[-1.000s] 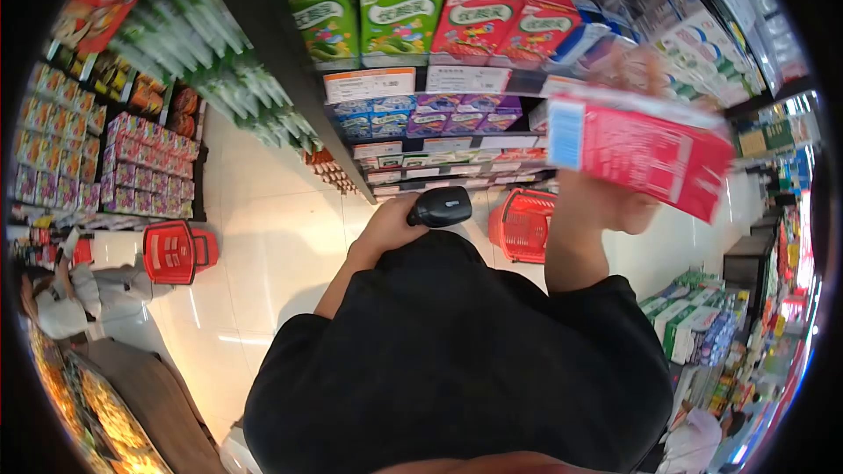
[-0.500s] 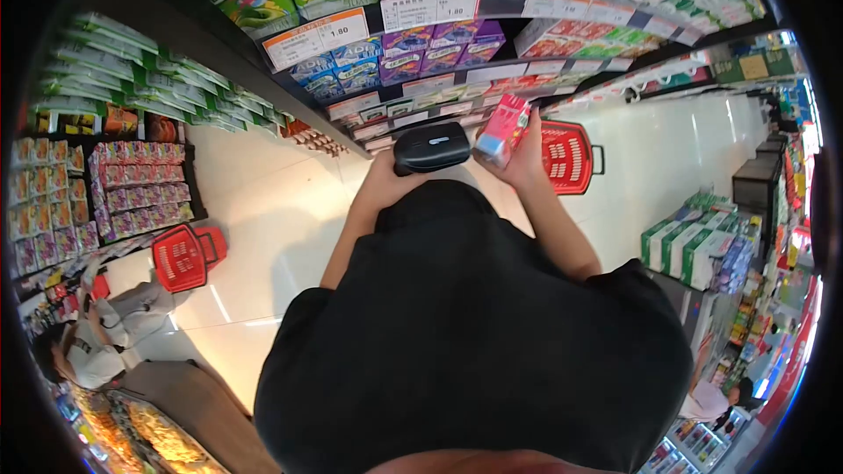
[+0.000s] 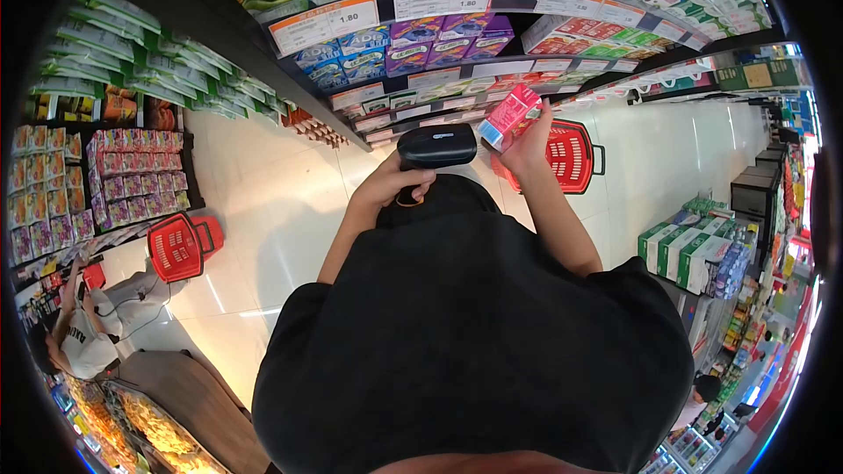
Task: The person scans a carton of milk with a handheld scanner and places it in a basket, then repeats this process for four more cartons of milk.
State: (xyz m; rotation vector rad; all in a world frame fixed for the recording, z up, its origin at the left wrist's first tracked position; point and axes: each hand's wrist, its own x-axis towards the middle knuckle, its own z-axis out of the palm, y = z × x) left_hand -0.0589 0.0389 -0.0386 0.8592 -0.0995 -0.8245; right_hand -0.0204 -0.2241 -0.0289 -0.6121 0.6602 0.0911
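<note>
My left hand point(image 3: 386, 190) is wrapped round the handle of a black handheld barcode scanner point(image 3: 436, 146), whose broad head extends to the right above my fingers. In my right hand point(image 3: 530, 148) is a small pink drink carton point(image 3: 512, 117), tilted, with a pale and blue patch at its lower end. The carton lies just right of the scanner head, with a small gap between them. Parts of my right fingers are hidden behind the carton.
Shelves with boxed drinks point(image 3: 435, 44) and price tags point(image 3: 443, 0) stand in front of me. One red basket point(image 3: 571, 158) is on the floor beyond my right hand, another red basket point(image 3: 176, 247) at the left. A person point(image 3: 88, 333) is at lower left; stacked cartons point(image 3: 694, 246) stand right.
The carton has turned, showing more of its printed side. My left thumb and fingers show more clearly round the scanner handle. The view has shifted slightly, and the person at left has moved an arm.
</note>
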